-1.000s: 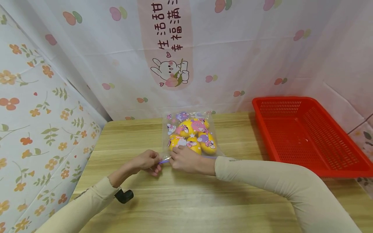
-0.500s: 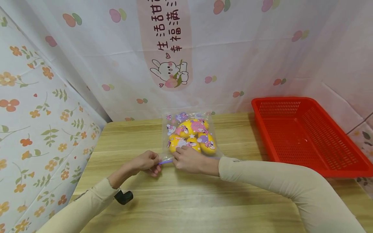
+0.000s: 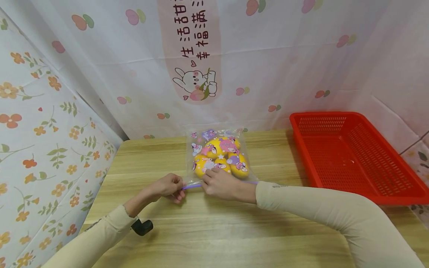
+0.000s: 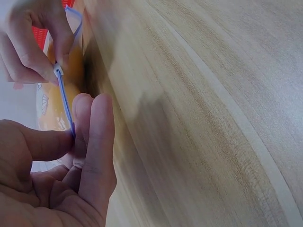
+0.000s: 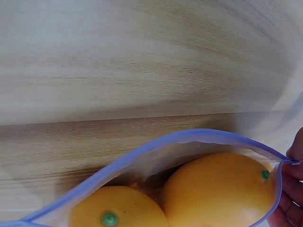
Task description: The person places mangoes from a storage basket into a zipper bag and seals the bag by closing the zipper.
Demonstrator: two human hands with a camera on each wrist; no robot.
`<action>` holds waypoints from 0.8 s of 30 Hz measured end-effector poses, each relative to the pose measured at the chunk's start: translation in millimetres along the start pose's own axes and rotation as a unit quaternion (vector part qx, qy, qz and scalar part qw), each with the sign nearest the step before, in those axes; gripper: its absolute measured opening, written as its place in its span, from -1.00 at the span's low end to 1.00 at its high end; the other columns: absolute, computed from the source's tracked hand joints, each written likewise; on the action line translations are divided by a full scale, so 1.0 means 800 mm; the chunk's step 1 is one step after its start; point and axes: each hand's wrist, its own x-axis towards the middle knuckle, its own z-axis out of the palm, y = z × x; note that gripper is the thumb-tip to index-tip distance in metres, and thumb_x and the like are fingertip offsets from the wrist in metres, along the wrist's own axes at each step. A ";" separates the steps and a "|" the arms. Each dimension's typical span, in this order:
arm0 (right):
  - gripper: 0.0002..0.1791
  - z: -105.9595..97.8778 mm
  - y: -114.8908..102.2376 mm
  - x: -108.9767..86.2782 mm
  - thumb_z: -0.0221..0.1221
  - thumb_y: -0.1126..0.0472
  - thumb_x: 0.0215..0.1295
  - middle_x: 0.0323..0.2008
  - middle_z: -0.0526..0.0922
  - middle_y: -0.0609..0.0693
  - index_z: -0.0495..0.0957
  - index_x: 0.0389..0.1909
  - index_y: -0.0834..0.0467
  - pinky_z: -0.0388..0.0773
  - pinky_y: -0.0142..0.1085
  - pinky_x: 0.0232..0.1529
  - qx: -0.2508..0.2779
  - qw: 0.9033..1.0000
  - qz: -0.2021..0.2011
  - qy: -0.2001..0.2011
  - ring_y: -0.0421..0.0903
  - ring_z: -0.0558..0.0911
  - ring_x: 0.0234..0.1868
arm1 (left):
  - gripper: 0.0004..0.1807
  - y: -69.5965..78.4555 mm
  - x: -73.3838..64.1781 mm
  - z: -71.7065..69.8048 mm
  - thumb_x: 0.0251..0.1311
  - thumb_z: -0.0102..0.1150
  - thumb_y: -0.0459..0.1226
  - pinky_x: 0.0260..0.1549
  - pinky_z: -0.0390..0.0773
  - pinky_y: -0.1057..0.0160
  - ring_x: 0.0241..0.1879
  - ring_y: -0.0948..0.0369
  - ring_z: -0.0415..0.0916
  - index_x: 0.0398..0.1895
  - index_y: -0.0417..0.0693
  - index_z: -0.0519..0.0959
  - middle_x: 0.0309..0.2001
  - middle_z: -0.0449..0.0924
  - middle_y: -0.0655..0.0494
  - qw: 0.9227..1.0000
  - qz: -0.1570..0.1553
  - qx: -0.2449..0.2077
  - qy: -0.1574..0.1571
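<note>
A clear zip bag (image 3: 197, 137) printed with cartoon figures lies on the table. Inside are several yellow-orange fruits (image 5: 218, 189), two of them with green stem ends in the right wrist view. My left hand (image 3: 170, 187) pinches the near left corner of the bag's purple zip strip (image 4: 65, 101) between thumb and fingers. Just to its right, my right hand (image 3: 221, 185) grips a small white slider (image 4: 58, 70) on the strip. Between the hands the strip is straight and pressed together. Right of the slider, the bag's mouth (image 5: 189, 137) gapes.
At the right stands a red plastic basket (image 3: 305, 156) with slotted walls. A black object (image 3: 143, 227) juts out beside my left sleeve. The wooden table (image 3: 218, 238) meets printed cloths (image 3: 268, 67) at the back and the left side.
My right hand has slid a little to the right along the zip strip, so more purple strip shows between the hands. My left hand and the bag have stayed in place.
</note>
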 end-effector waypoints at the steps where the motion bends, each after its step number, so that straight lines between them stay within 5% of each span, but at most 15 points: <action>1: -0.89 0.001 0.000 0.000 0.22 0.15 0.41 -0.29 0.67 -0.09 0.72 -0.23 0.03 0.58 -0.32 -0.22 0.001 1.000 0.000 0.003 -0.10 0.58 -0.25 | -0.71 0.000 0.000 0.000 0.57 -0.14 -0.39 -0.41 0.72 0.21 -0.54 0.26 0.55 -0.28 -0.46 0.49 -0.48 0.59 -0.01 1.000 0.000 0.001 0.000; 24: -0.92 0.001 0.005 -0.012 0.23 0.22 0.36 -0.32 0.65 -0.06 0.70 -0.29 0.07 0.60 -0.27 -0.10 0.012 1.000 -0.002 0.015 -0.07 0.58 -0.24 | -0.71 -0.001 0.000 0.000 0.56 -0.14 -0.40 -0.41 0.73 0.19 -0.54 0.25 0.55 -0.29 -0.46 0.49 -0.49 0.60 -0.02 1.000 0.000 0.003 0.004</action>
